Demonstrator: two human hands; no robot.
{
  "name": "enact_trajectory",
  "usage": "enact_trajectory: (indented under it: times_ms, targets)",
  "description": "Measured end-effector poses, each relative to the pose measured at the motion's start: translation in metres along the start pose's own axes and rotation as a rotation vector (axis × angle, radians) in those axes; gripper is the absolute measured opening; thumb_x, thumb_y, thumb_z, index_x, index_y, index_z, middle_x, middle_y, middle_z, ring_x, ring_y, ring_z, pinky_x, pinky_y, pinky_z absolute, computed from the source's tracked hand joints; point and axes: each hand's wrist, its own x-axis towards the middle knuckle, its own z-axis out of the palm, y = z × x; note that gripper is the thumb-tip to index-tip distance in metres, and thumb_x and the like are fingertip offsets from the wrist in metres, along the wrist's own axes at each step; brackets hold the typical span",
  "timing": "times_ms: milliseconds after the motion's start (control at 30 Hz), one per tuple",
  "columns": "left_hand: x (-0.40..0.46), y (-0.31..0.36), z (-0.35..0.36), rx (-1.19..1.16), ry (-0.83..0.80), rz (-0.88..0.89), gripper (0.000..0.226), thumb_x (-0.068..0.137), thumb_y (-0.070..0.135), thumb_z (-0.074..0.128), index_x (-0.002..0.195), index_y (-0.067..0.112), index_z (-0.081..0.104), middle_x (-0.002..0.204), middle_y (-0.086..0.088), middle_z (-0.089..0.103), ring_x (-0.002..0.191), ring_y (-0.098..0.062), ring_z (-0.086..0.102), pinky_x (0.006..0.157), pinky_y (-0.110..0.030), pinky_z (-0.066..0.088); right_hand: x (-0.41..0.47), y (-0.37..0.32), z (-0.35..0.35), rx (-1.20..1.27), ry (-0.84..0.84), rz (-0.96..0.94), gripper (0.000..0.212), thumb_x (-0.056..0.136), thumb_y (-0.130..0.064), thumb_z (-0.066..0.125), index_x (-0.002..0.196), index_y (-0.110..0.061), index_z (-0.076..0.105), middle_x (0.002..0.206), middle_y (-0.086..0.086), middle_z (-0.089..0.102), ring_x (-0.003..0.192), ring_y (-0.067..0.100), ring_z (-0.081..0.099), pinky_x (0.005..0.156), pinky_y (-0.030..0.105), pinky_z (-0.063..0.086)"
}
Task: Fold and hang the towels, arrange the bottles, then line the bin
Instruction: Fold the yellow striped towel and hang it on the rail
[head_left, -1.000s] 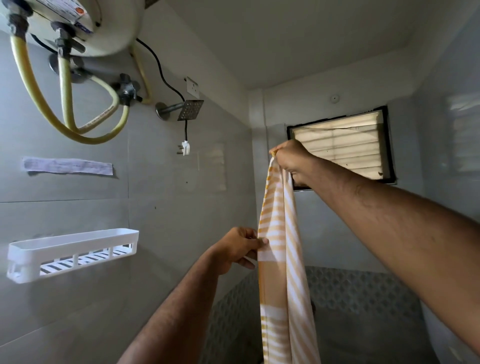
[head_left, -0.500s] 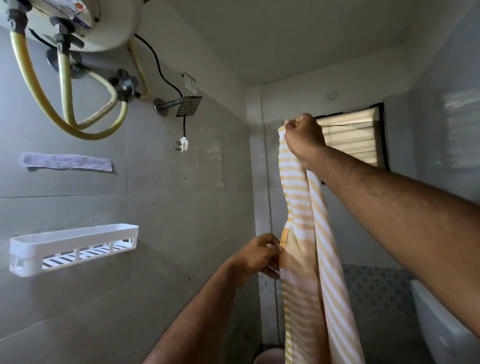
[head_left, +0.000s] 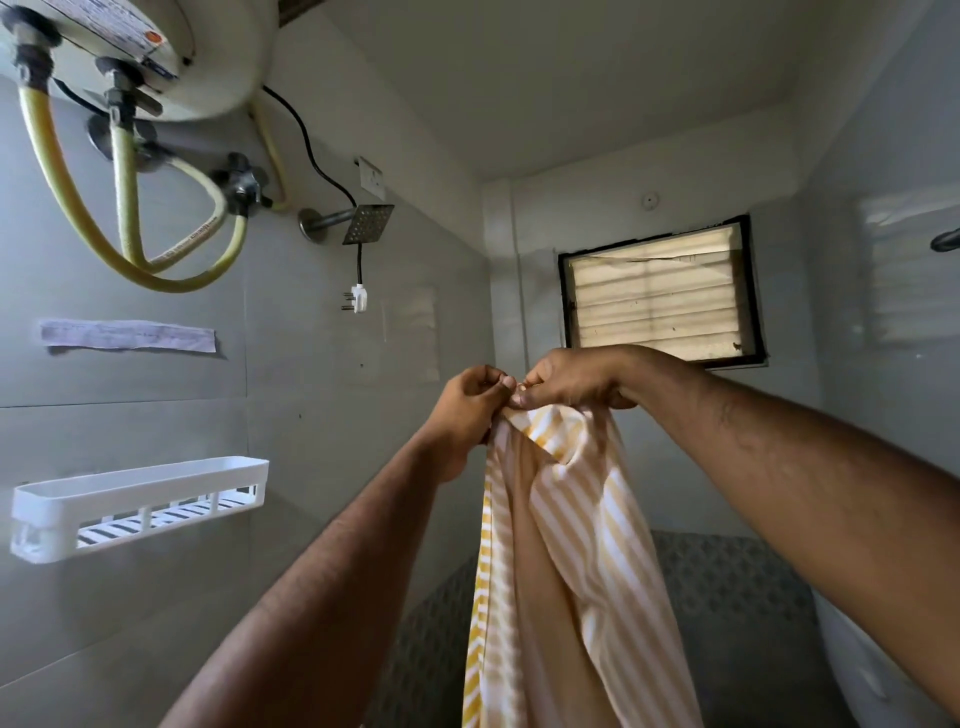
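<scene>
From the head view, you hold a thin woven cotton towel with yellow and white stripes (head_left: 576, 561) out in front of you at chest height, its top edge bunched into soft gathers between your two hands, which meet and touch just below the window. Your left hand (head_left: 467, 410) curls its fingers around the left part of that gathered edge, thumb tip pressed against the cloth, and your right hand (head_left: 571, 382) pinches the edge right beside it, knuckles up and fingertips folded down onto the fabric. Below your hands the towel hangs in long loose folds, a plain peach band running down the middle between striped panels, and it drops out of the bottom of the frame. On the smooth grey tiled wall to your left a white slotted plastic shelf (head_left: 140, 506) with a rectangular rim is fixed, and above it a strip of pale paper tape (head_left: 127, 335) sticks to the tile. A rounded cream water heater (head_left: 156, 47) sits high in the corner with braided yellow hoses (head_left: 130, 208) looping beneath it, beside a square perforated metal shower head (head_left: 368, 223) and a dangling white plug (head_left: 358, 300). Ahead of you, a black-framed window with frosted glass louvres (head_left: 660, 296) glows on the far wall.
</scene>
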Motion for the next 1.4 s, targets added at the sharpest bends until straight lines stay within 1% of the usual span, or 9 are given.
enact_trajectory:
  times_ms: [267, 400, 533, 667, 833, 1000, 1167, 1300, 1400]
  targets:
    - [-0.026, -0.008, -0.001, -0.157, -0.034, -0.193, 0.020, 0.099, 0.031, 0.067, 0.097, 0.013, 0.059, 0.063, 0.001, 0.062, 0.048, -0.013, 0.058, 0.058, -0.029, 0.050, 0.001, -0.024, -0.008, -0.182, 0.475, -0.003, 0.026, 0.095, -0.037, 0.069, 0.077, -0.019, 0.065, 0.073, 0.005, 0.068, 0.060, 0.018, 0.059, 0.057, 0.026, 0.043]
    - [-0.032, -0.018, -0.004, -0.077, -0.135, -0.242, 0.025, 0.096, 0.035, 0.071, 0.105, 0.011, 0.068, 0.089, -0.015, 0.067, 0.061, -0.020, 0.063, 0.064, -0.033, 0.054, 0.004, -0.030, -0.019, -0.107, 0.741, -0.038, 0.027, 0.097, -0.034, 0.064, 0.076, -0.018, 0.062, 0.062, 0.001, 0.061, 0.048, 0.015, 0.056, 0.039, 0.019, 0.035]
    - [-0.040, -0.031, -0.010, -0.094, -0.292, -0.339, 0.018, 0.098, 0.026, 0.066, 0.107, 0.010, 0.072, 0.093, -0.013, 0.071, 0.072, -0.023, 0.067, 0.072, -0.036, 0.057, 0.008, -0.032, -0.036, -0.009, 0.980, -0.049, 0.024, 0.094, -0.035, 0.062, 0.086, -0.013, 0.068, 0.060, 0.000, 0.061, 0.060, 0.021, 0.064, 0.053, 0.026, 0.038]
    - [-0.049, -0.054, -0.018, -0.070, -0.407, -0.446, 0.025, 0.095, 0.024, 0.064, 0.111, 0.008, 0.072, 0.103, -0.017, 0.071, 0.083, -0.027, 0.069, 0.078, -0.039, 0.057, 0.008, -0.026, -0.056, 0.050, 1.155, -0.022, 0.026, 0.091, -0.036, 0.061, 0.094, -0.012, 0.071, 0.084, 0.004, 0.068, 0.080, 0.025, 0.062, 0.066, 0.027, 0.040]
    - [-0.044, -0.058, -0.021, 0.071, -0.169, -0.331, 0.020, 0.104, 0.031, 0.060, 0.099, 0.015, 0.069, 0.090, -0.011, 0.063, 0.070, -0.018, 0.059, 0.064, -0.029, 0.051, -0.003, -0.013, -0.050, 0.220, 0.820, -0.005, 0.038, 0.085, -0.045, 0.073, 0.072, -0.012, 0.060, 0.065, 0.004, 0.055, 0.060, 0.020, 0.051, 0.058, 0.027, 0.039]
    - [-0.018, -0.032, -0.013, 0.017, 0.077, -0.113, 0.017, 0.103, 0.026, 0.062, 0.090, 0.016, 0.068, 0.083, -0.013, 0.063, 0.077, -0.024, 0.057, 0.068, -0.034, 0.046, -0.013, -0.003, -0.020, 0.252, 0.403, -0.024, 0.012, 0.087, -0.006, 0.069, 0.080, -0.013, 0.063, 0.070, 0.007, 0.066, 0.049, 0.010, 0.061, 0.048, 0.019, 0.049]
    - [0.000, 0.004, 0.004, 0.038, 0.029, 0.015, 0.014, 0.101, 0.019, 0.066, 0.098, 0.006, 0.071, 0.084, -0.011, 0.068, 0.074, -0.019, 0.062, 0.066, -0.028, 0.050, -0.011, 0.002, 0.005, 0.175, 0.088, 0.009, 0.012, 0.087, -0.009, 0.073, 0.099, -0.008, 0.069, 0.086, 0.009, 0.071, 0.077, 0.019, 0.067, 0.069, 0.029, 0.053]
    - [0.004, 0.021, 0.017, 0.026, 0.075, 0.034, 0.009, 0.100, 0.014, 0.066, 0.100, 0.004, 0.068, 0.073, -0.004, 0.067, 0.052, -0.005, 0.062, 0.046, -0.017, 0.047, -0.011, 0.002, 0.013, 0.206, 0.116, 0.047, 0.008, 0.086, -0.014, 0.074, 0.088, -0.009, 0.067, 0.088, 0.017, 0.074, 0.079, 0.026, 0.068, 0.072, 0.035, 0.053]
    - [0.001, 0.024, 0.018, -0.066, 0.122, -0.028, 0.014, 0.099, 0.024, 0.069, 0.094, 0.012, 0.063, 0.073, -0.003, 0.066, 0.055, -0.009, 0.063, 0.050, -0.019, 0.047, -0.010, 0.002, 0.007, 0.226, 0.200, 0.025, 0.016, 0.084, -0.025, 0.076, 0.086, -0.011, 0.070, 0.090, 0.016, 0.078, 0.077, 0.023, 0.070, 0.074, 0.037, 0.055]
